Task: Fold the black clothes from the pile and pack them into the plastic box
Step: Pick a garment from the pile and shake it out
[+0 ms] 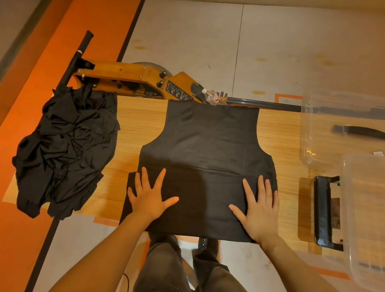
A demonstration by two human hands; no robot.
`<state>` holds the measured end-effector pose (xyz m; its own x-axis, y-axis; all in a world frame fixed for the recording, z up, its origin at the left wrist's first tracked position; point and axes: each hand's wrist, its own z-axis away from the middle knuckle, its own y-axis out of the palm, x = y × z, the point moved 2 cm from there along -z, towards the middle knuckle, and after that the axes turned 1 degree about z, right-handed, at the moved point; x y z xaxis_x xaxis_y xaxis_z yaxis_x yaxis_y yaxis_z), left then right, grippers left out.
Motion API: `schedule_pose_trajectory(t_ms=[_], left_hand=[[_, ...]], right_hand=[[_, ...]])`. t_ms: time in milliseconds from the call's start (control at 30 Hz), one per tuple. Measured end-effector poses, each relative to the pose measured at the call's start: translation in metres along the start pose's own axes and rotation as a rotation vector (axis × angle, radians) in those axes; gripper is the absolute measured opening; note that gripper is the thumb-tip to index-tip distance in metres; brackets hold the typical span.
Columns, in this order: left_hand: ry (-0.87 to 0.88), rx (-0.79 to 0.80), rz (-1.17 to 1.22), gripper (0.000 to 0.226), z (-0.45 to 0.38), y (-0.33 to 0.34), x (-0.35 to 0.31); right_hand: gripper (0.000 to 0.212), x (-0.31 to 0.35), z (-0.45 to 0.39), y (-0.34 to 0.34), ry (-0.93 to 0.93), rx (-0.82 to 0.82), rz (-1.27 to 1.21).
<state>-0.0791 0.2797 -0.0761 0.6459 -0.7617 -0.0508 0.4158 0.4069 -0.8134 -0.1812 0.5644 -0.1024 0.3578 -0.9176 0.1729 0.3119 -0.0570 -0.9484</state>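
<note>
Hands point(205, 203) flat on black shirt point(209, 143) | pile point(67, 148) left | box point(374, 221) right

A wooden table point(137, 123) carrying black clothes and clear plastic containers.
A flat black garment point(207, 153) lies under both pressing hands; the crumpled pile point(67, 148) sits left of them, the plastic box point(374, 221) and lid point(352, 128) right.
</note>
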Motion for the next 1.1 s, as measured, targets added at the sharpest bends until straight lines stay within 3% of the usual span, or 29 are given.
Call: schedule_pose_trajectory(t_ms=[133,333,600,867,967,1100], left_hand=[[0.042,-0.124,0.078,0.079,-0.003,-0.011,0.002],[0.019,-0.325,0.317,0.049,-0.017,-0.035,0.036],[0.006,-0.277,0.271,0.041,-0.037,-0.048,0.062],[0.058,-0.215,0.396,0.025,-0.047,-0.048,0.068],[0.065,-0.191,0.425,0.013,-0.049,-0.048,0.071],[0.101,-0.153,0.567,0.016,-0.045,-0.053,0.067]], right_hand=[[0.077,-0.002,-0.006,-0.007,0.007,-0.013,-0.043],[0.045,-0.020,-0.023,-0.029,0.087,-0.200,-0.205],[0.037,-0.035,-0.039,-0.046,0.080,-0.176,-0.229],[0.025,-0.038,-0.042,-0.045,0.106,-0.181,-0.207],[0.025,-0.039,-0.042,-0.042,0.138,-0.162,-0.358],[0.014,-0.040,-0.039,-0.041,0.272,-0.179,-0.679]])
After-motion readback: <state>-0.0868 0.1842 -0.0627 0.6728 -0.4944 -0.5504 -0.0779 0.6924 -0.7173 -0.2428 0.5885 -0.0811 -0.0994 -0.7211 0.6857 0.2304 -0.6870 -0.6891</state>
